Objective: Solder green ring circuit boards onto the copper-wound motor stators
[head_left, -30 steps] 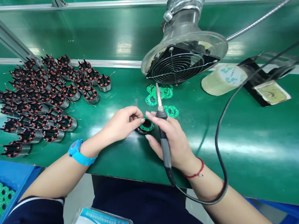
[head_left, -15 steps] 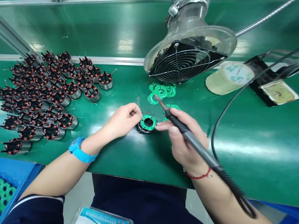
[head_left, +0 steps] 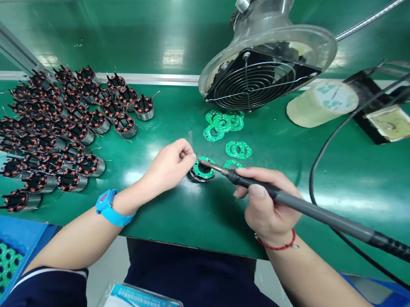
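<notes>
A motor stator stands on the green bench with a ring-shaped green circuit board on its top. My left hand is pinched closed at the stator's upper left edge; what lies between its fingertips is too small to make out. In my right hand is a soldering iron, held like a pen. Its tip reaches over the upper part of the ring board, close to my left fingertips. Loose green circuit boards lie just beyond the iron, one partly hidden by it.
Many wound stators crowd the bench at left. A fume extractor hood hangs over the back. On the right are a pale cylinder, a soldering stand with sponge and a cable. A blue bin of boards stands lower left.
My right hand has moved right and slightly down, swinging the soldering iron flatter. Its tip has come down from above the loose boards to the stator's ring board. My left hand has barely moved.
</notes>
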The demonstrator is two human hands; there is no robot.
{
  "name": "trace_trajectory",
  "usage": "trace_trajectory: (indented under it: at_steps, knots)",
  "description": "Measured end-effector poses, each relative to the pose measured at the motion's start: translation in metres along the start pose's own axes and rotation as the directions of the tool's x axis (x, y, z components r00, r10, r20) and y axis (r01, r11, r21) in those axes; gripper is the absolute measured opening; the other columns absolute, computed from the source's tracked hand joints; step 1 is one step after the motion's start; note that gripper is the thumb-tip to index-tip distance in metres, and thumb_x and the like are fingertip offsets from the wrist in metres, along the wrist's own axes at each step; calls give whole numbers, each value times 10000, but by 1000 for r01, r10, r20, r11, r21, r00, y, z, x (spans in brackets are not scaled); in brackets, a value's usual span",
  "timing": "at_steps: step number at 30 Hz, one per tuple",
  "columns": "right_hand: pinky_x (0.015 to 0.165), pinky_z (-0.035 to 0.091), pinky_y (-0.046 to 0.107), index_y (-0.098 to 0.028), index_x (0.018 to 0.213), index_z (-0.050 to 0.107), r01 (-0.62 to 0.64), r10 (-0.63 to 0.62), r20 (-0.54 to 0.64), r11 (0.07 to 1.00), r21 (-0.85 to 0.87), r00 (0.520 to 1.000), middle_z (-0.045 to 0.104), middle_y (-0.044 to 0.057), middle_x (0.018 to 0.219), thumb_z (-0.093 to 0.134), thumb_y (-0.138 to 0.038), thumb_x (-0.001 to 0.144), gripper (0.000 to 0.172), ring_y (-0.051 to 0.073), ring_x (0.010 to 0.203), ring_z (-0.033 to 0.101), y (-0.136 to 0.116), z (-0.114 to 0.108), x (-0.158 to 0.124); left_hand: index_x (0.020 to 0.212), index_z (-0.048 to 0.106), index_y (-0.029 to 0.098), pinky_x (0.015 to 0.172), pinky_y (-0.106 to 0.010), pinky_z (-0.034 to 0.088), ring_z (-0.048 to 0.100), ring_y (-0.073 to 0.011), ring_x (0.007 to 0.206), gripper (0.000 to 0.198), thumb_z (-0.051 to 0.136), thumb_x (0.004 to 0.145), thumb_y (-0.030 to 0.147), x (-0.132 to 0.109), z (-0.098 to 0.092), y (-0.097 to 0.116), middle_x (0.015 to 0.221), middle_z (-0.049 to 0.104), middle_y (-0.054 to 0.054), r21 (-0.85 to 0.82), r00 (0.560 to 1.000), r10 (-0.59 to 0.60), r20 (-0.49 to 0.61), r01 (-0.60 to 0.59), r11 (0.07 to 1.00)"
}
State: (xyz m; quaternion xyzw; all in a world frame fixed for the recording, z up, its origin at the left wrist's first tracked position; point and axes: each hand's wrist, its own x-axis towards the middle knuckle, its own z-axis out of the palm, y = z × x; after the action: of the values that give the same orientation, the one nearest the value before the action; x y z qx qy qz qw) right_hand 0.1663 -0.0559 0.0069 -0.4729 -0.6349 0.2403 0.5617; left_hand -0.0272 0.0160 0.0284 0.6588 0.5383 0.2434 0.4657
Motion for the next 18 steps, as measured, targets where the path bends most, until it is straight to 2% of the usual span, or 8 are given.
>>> trace_trajectory:
  at_steps: [3, 5, 8, 10, 12, 15, 16, 18]
  knots:
    - [555, 589, 342, -255, 1198, 617, -14, 14, -2, 1000, 16, 1000, 728, 33, 898, 554, -292, 923, 284, 179, 632, 703, 0, 4, 2, 732, 485, 181, 549, -246, 309, 445, -96, 576, 103, 496, 835, 189, -2, -1, 6, 624, 510, 44, 91, 1000, 20, -23, -18, 996]
    - [712, 615, 402, -278, 1332, 507, -16, 17, 42, 999, -32, 999, 745, 33, 937, 517, -253, 943, 390, 213, 796, 734, -1, 7, 6, 713, 467, 184, 555, -252, 303, 447, -100, 580, 116, 494, 825, 168, -2, -2, 8, 623, 513, 41, 140, 999, 34, -31, -29, 990]
    - [970, 534, 491, -299, 1380, 438, 64, -16, 250, 980, -188, 968, 728, 52, 1115, 545, -232, 921, 475, 251, 1093, 675, -1, 13, 15, 702, 451, 188, 559, -256, 296, 447, -104, 585, 120, 488, 813, 157, -1, -1, 10, 621, 505, 41, 165, 998, 53, -37, -47, 985]
    - [1016, 503, 502, -298, 1390, 418, 128, -24, 403, 964, -233, 915, 657, 75, 1276, 570, -237, 891, 525, 270, 1208, 609, -1, 17, 19, 704, 453, 188, 566, -256, 301, 447, -107, 595, 113, 487, 807, 158, 0, 0, 9, 628, 501, 41, 167, 997, 63, -43, -55, 985]
    - [1012, 507, 496, -296, 1409, 385, 148, -14, 469, 957, -250, 883, 621, 83, 1324, 555, -216, 878, 563, 271, 1232, 588, 0, 20, 21, 700, 452, 189, 570, -258, 309, 449, -110, 603, 114, 491, 805, 165, 0, 1, 8, 632, 501, 40, 164, 997, 58, -45, -49, 985]
    - [992, 520, 488, -297, 1408, 367, 144, -10, 437, 951, -275, 899, 644, 82, 1276, 566, -204, 873, 578, 266, 1207, 599, 2, 20, 20, 751, 480, 186, 591, -261, 348, 492, -120, 638, 71, 477, 820, 167, -1, -1, 6, 675, 539, 29, 138, 999, 38, -17, -36, 990]
    - [984, 524, 490, -296, 1406, 365, 142, -13, 409, 947, -288, 912, 653, 83, 1253, 597, -223, 866, 592, 268, 1192, 604, 4, 19, 19, 807, 502, 182, 612, -263, 371, 518, -126, 670, 39, 473, 832, 174, -2, -2, 5, 721, 568, 19, 125, 999, 40, 11, -41, 991]
    - [968, 532, 492, -288, 1412, 350, 132, -18, 352, 943, -304, 936, 657, 92, 1226, 660, -271, 845, 646, 272, 1161, 616, 7, 16, 17, 944, 527, 174, 661, -272, 408, 558, -141, 746, 104, 489, 855, 212, -4, -8, 3, 830, 614, -9, 129, 992, 67, 111, -81, 988]
